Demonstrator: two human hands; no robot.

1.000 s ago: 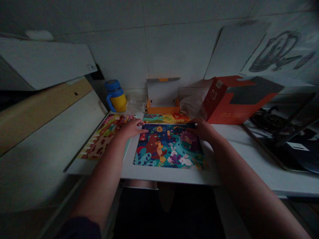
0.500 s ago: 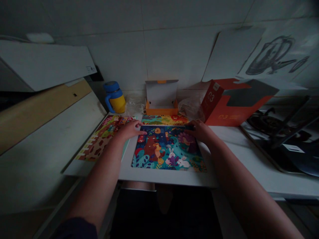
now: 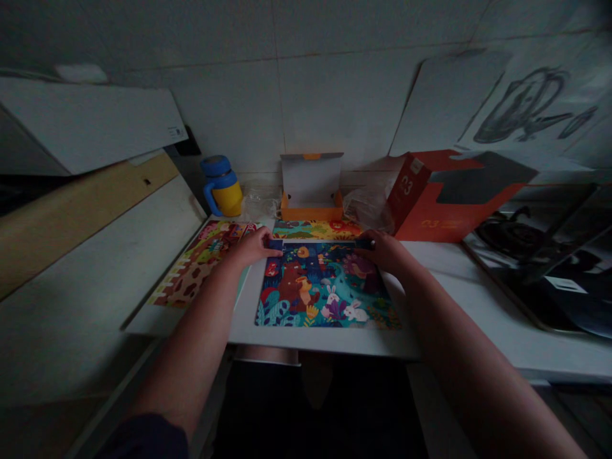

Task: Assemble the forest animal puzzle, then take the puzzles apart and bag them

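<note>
A colourful jigsaw puzzle (image 3: 325, 287) of forest animals, with a brown bear and white rabbits, lies on a white board (image 3: 325, 338). My left hand (image 3: 251, 250) and my right hand (image 3: 385, 250) sit at its top corners. Their fingertips pinch the ends of a dark blue strip (image 3: 320, 244) along the puzzle's top edge. Behind it lies a picture panel with a lion (image 3: 315, 229). A printed sheet with giraffe-like patches (image 3: 196, 264) lies left of my left hand.
A blue and yellow mug (image 3: 222, 188), an open orange-and-white box (image 3: 312, 185), clear plastic bags (image 3: 368, 210) and a red-orange carton (image 3: 444, 197) stand along the wall. A gas hob (image 3: 516, 242) lies to the right, and a pale wooden board (image 3: 81, 217) leans at the left.
My hands stay at the puzzle's top corners. The dark strip now stands out from the picture, with a thin pale line above it. The view has shifted slightly.
</note>
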